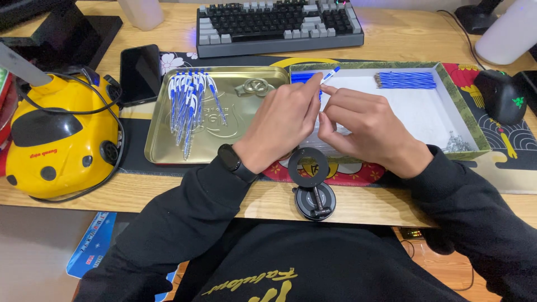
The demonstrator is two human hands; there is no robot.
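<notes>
A keyboard point(279, 25), phone point(140, 74) and yellow ladybird-shaped device point(59, 137) lie around.

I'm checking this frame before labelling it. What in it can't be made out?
- Blue and white pen, head view: most of it is hidden by the left hand and right hand.
- Small metal parts in the white box: too small to tell.
- White container: cut by the top edge.

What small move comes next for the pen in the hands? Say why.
Probably lay the pen with the finished pens in the gold tin. The left hand and right hand hold it together above the white box, and it looks assembled.
</notes>
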